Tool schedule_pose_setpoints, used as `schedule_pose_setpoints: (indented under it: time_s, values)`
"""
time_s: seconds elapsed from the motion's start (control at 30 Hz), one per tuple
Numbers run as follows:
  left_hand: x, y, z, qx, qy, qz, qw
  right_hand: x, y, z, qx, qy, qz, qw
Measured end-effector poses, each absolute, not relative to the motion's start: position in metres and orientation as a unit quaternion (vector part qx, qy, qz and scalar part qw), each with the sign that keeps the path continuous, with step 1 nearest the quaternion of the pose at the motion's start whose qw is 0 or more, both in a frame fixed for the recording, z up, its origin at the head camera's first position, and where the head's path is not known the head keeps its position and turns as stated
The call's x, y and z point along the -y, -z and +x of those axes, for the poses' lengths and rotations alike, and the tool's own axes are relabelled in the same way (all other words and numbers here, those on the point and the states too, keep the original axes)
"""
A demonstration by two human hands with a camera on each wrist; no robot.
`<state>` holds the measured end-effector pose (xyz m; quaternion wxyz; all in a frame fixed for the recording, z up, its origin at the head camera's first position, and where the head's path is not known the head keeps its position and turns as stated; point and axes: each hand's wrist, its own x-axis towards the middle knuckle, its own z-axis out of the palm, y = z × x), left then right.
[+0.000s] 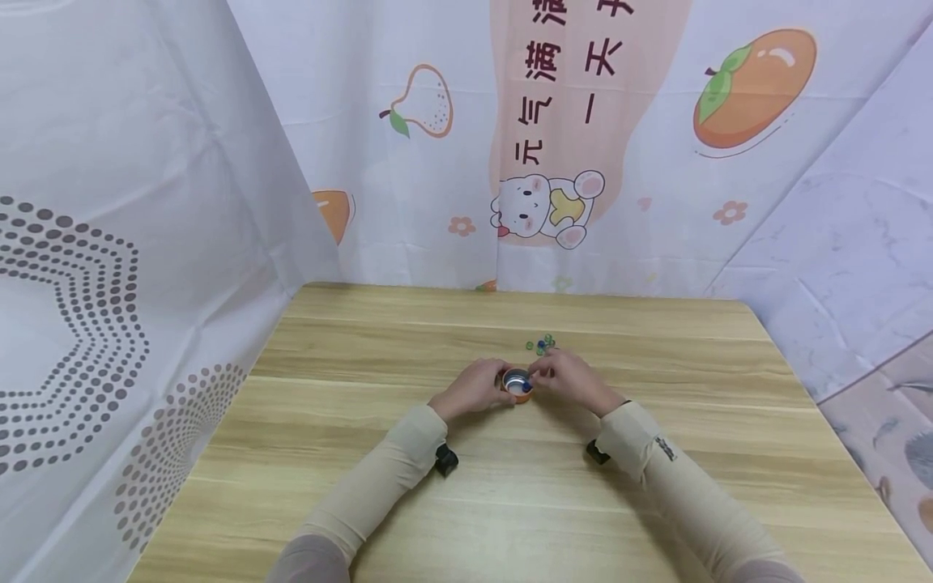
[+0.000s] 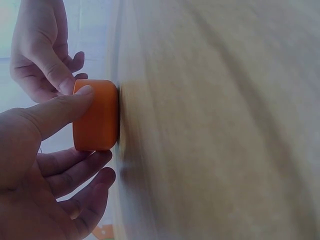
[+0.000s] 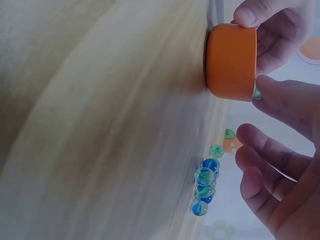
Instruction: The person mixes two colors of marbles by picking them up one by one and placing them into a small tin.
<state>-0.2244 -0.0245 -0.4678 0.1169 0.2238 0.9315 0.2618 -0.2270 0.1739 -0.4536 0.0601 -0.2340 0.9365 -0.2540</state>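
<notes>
A low, round, orange cup (image 3: 231, 62) stands on the wood-grained tabletop (image 3: 100, 125), the left hand (image 3: 282, 30) gripping its side. At its rim the right hand (image 3: 305, 195) pinches a greenish clear glass marble (image 3: 257, 93). Blue- and green-swirled clear glass marbles (image 3: 204, 177) cluster toward the tabletop's far edge, before a white printed cloth (image 3: 229, 200).

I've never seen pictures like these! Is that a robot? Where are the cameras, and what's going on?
No robot here, just a person. The wide picture comes from a camera on the person's head, looking forward and down. The two sideways-looking ones come from cameras worn on the left and right wrists. On the table stands an orange cup. The left grip holds it. The right grip is at the cup's rim, pinching what looks like a green marble. More marbles, green and blue, lie together on the table nearby.
</notes>
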Motion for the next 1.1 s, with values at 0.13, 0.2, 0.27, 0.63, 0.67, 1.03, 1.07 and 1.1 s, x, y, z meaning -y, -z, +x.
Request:
schedule_pose_setpoints:
  time_s: [0.13,0.2,0.27,0.63,0.67,1.03,1.07,1.1]
  values:
    - [0.025,0.469,-0.225,-0.931,-0.263,0.227,0.117,-0.174,0.454,-0.226,-0.938,0.249,-0.234,0.059]
    - [0.025,0.469,-0.226,-0.93,-0.264,0.227,0.116,-0.173,0.453,-0.226,-0.938,0.25,-0.234,0.057]
    - [0.024,0.47,-0.227,-0.931,-0.263,0.227,0.116,-0.173,0.453,-0.226,-0.938,0.25,-0.233,0.056]
    - [0.024,0.472,-0.226,-0.932,-0.263,0.219,0.12,-0.176,0.453,-0.226,-0.941,0.238,-0.238,0.037]
    - [0.024,0.472,-0.226,-0.932,-0.264,0.219,0.12,-0.176,0.453,-0.226,-0.941,0.237,-0.239,0.033]
    - [0.025,0.471,-0.225,-0.931,-0.264,0.224,0.118,-0.183,0.449,-0.231,-0.944,0.236,-0.23,0.025]
    - [0.025,0.471,-0.226,-0.931,-0.263,0.225,0.118,-0.184,0.449,-0.232,-0.944,0.237,-0.228,0.026]
    - [0.025,0.471,-0.226,-0.931,-0.263,0.226,0.118,-0.184,0.449,-0.232,-0.944,0.239,-0.224,0.027]
